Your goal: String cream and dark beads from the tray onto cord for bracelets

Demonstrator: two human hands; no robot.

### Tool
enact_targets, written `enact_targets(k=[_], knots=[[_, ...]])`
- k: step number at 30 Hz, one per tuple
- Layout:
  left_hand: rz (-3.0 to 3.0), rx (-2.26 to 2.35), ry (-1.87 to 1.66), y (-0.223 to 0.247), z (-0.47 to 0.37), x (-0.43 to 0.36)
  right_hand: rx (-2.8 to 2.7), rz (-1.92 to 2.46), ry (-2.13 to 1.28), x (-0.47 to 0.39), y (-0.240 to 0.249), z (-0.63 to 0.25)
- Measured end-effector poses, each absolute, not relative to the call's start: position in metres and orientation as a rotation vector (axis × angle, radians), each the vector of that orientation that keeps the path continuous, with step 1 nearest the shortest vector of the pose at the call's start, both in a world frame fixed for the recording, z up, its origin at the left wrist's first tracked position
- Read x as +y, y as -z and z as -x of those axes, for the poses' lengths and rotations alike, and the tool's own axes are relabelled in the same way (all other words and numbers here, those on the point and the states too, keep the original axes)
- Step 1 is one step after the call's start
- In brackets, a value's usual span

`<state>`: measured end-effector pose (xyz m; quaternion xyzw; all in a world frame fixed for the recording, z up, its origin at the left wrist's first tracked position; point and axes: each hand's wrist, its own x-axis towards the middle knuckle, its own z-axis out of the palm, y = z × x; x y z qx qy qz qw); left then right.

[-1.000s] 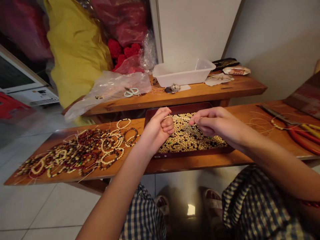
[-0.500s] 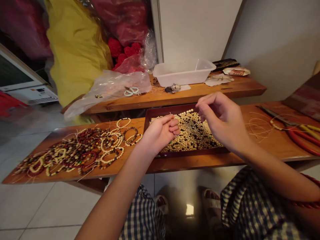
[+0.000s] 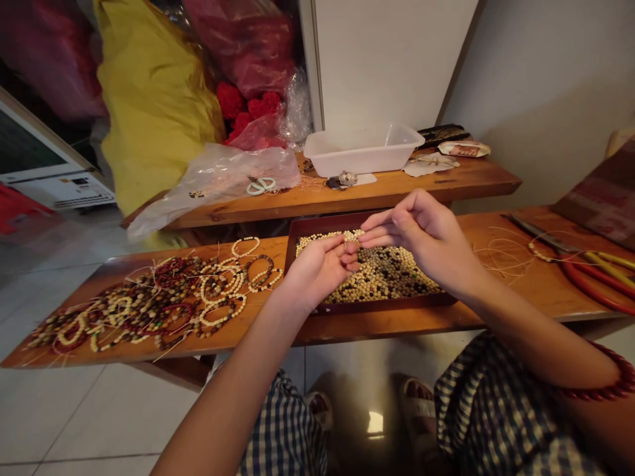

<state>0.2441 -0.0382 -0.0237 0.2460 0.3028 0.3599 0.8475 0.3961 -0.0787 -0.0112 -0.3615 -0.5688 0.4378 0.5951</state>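
A dark red tray (image 3: 387, 305) full of small cream, grey and black beads lies on the wooden bench. Over its left part is my left hand (image 3: 325, 264), palm up, fingers curled round a short string of pale beads (image 3: 353, 236). My right hand (image 3: 419, 238) is over the tray's right part, its fingertips pressed together at the other end of that string. The thread itself is too fine to follow. Left of the tray, a heap of finished-looking bead bracelets (image 3: 149, 301) in cream, brown and dark red covers the bench.
On a second bench behind stand a white plastic tub (image 3: 364, 155), light-handled scissors (image 3: 260, 186) and a clear plastic bag (image 3: 223, 172). To the right are loose threads, red-handled pliers (image 3: 590, 281) and a cardboard box (image 3: 602, 192). A yellow bag (image 3: 159, 99) is at the back left.
My right hand has come in left toward my left hand, and its fingers have straightened. The bead string, stretched between the hands before, is now bunched at the fingertips.
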Motion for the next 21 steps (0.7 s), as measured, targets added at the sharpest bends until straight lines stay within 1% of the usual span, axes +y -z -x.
enact_targets(k=[8,16,18,21], knots=[[-0.589,0.669,-0.78,0.023,-0.246,-0.039,-1.278,0.906,-1.11,-0.081,0.004,-0.4],[-0.939,0.614,-0.869,0.031,-0.246,-0.044,-1.161,0.884,-1.351,-0.078,0.001,-0.407],[-0.998,0.639,-0.876,0.033,-0.246,-0.044,-1.164,0.907,-1.349,-0.079,0.0,-0.408],[-1.105,0.696,-0.862,0.033,-0.247,-0.044,-1.21,0.965,-1.22,-0.079,0.0,-0.409]])
